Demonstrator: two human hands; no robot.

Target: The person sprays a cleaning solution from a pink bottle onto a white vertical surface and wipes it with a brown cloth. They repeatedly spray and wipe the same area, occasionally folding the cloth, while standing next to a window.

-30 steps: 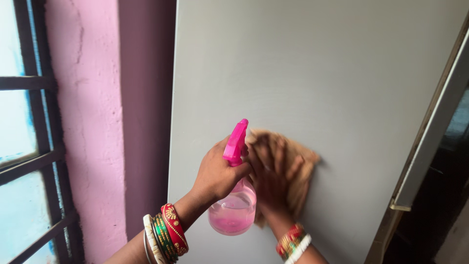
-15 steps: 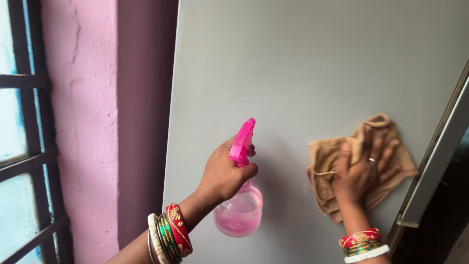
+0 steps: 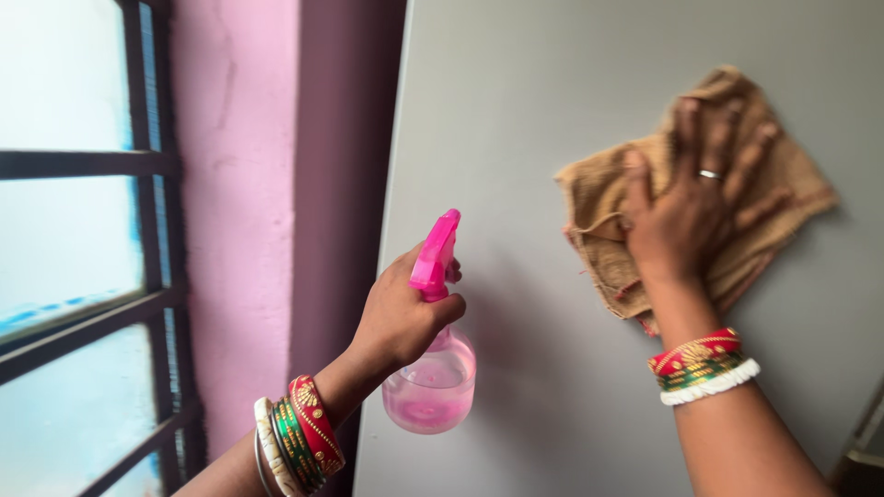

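Since half a second ago, right hand (image 3: 692, 207) pushed the brown cloth (image 3: 783, 184) higher on the grey panel (image 3: 552, 110), palm flat; left hand (image 3: 398, 317) grasps the pink spray bottle (image 3: 431, 373).

spray bottle (image 3: 431, 368) in left hand (image 3: 398, 317), cloth (image 3: 700, 193)

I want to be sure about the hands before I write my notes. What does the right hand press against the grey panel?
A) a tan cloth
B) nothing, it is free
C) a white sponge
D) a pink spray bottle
A: the right hand lies flat on a tan cloth spread against the grey panel, while the left hand holds the pink spray bottle.
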